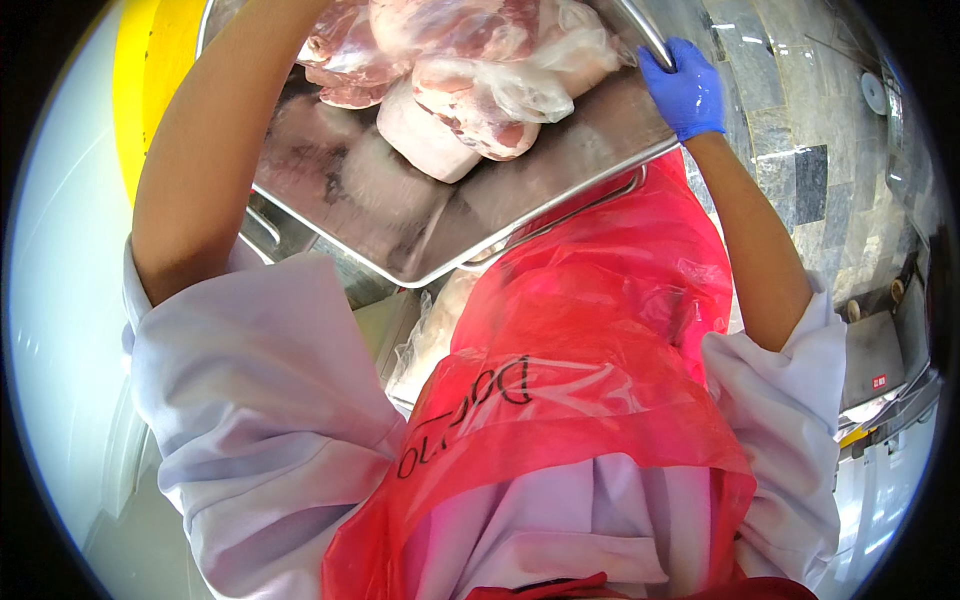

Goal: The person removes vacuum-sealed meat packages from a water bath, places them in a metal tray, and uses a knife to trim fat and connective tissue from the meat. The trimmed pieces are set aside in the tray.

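A large metal tray (pixel 360 190) is tilted in front of me, one corner toward my body. Several pieces of raw meat (pixel 450 100), pale fat and pink flesh, lie heaped in its far part, with clear plastic film (pixel 535 92) over some of them. My right hand (pixel 688 92), in a blue glove, is closed round the tray's right rim or handle. Across the tray's left side reaches my bare left forearm (pixel 215 130); the left hand itself is cut off by the upper edge of the picture.
A red plastic apron (pixel 600 300) hangs down my front, close to the tray. Beneath the tray, more plastic-wrapped pale stuff (pixel 435 330) shows. Grey tiled floor (pixel 780 130) stretches to the right. On the left stands a white wall (pixel 75 250) with a yellow band (pixel 150 70).
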`<state>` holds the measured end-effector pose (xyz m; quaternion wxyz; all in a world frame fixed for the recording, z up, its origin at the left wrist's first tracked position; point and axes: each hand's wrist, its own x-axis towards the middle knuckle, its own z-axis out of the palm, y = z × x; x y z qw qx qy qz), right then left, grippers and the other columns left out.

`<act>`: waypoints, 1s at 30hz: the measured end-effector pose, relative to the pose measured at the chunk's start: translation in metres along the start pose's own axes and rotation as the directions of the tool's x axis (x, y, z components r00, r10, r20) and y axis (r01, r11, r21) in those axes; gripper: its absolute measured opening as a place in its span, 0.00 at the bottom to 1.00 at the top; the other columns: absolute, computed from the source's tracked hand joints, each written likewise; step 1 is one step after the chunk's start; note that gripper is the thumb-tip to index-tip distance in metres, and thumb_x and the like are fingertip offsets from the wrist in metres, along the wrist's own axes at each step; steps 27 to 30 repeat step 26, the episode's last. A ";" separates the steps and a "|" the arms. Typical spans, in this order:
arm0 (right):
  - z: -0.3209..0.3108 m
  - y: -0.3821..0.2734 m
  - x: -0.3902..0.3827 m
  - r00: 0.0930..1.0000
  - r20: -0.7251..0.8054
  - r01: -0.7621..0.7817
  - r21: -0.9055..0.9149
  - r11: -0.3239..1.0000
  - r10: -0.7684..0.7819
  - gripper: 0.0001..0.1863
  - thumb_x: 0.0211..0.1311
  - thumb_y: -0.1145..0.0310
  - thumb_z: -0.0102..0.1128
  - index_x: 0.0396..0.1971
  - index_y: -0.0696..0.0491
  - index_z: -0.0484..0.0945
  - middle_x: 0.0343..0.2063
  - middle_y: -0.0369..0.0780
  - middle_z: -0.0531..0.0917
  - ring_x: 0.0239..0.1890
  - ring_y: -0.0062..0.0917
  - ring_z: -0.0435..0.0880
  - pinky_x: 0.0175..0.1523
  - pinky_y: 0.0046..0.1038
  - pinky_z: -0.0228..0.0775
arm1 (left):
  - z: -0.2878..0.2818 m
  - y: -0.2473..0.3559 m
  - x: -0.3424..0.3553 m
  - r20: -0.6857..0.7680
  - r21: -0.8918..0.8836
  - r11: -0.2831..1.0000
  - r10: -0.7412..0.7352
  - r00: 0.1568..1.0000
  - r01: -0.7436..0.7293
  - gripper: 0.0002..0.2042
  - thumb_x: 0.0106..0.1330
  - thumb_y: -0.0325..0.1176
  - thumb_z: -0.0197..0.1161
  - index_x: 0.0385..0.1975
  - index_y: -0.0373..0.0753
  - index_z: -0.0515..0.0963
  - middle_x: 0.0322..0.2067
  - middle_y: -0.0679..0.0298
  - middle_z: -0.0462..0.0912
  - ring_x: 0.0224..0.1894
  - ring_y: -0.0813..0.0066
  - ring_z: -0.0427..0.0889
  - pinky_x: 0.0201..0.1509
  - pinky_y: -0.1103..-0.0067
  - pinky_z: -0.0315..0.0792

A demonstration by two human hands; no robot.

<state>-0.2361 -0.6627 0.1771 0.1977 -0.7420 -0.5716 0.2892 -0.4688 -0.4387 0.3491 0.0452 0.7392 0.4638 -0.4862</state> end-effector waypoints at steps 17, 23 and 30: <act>0.002 -0.001 -0.001 0.999 -0.037 0.033 -0.016 0.999 -0.034 0.15 0.57 0.56 0.66 0.29 0.54 0.77 0.30 0.48 0.80 0.32 0.49 0.80 0.36 0.44 0.73 | 0.103 0.015 0.034 -0.481 -0.389 0.911 -0.071 0.874 -0.140 0.20 0.63 0.49 0.58 0.42 0.37 0.81 0.35 0.48 0.86 0.43 0.46 0.84 0.49 0.59 0.77; 0.001 0.000 -0.001 0.999 -0.027 0.017 -0.010 1.000 -0.018 0.15 0.58 0.56 0.66 0.32 0.54 0.79 0.30 0.49 0.81 0.31 0.49 0.80 0.36 0.43 0.73 | 0.151 0.022 0.006 -0.341 -0.534 0.845 -0.173 0.924 -0.039 0.18 0.66 0.49 0.57 0.40 0.39 0.80 0.29 0.50 0.84 0.37 0.47 0.84 0.45 0.57 0.76; -0.002 -0.006 0.001 0.999 -0.018 0.032 -0.018 0.999 -0.032 0.16 0.58 0.56 0.68 0.33 0.56 0.80 0.30 0.50 0.82 0.31 0.48 0.82 0.36 0.42 0.74 | 0.190 0.029 0.008 -0.371 -0.512 0.858 -0.188 0.909 -0.032 0.19 0.66 0.52 0.58 0.47 0.43 0.77 0.30 0.50 0.84 0.37 0.48 0.84 0.47 0.59 0.76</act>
